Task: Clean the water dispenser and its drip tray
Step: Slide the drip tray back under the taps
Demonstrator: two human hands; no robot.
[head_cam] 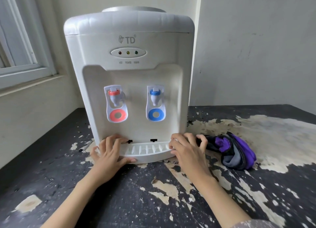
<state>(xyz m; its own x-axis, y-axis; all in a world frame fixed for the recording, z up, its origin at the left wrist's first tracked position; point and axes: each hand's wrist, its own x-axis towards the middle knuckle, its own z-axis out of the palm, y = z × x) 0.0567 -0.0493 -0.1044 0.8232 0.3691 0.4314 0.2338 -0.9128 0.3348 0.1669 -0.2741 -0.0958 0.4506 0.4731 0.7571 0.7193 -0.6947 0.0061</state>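
Note:
A white countertop water dispenser (130, 70) stands on the table, with a red tap (114, 95) on the left and a blue tap (155, 94) on the right. At its foot sits the white slotted drip tray (147, 150). My left hand (109, 152) grips the tray's left end, fingers over the top and thumb along the front edge. My right hand (186, 149) holds the tray's right end with curled fingers. A crumpled purple and grey cloth (234, 152) lies on the table just right of my right hand.
The table (119, 193) is black with peeling, flaking patches showing pale wood. A window frame (22, 44) is on the left wall and a white wall stands close behind the dispenser.

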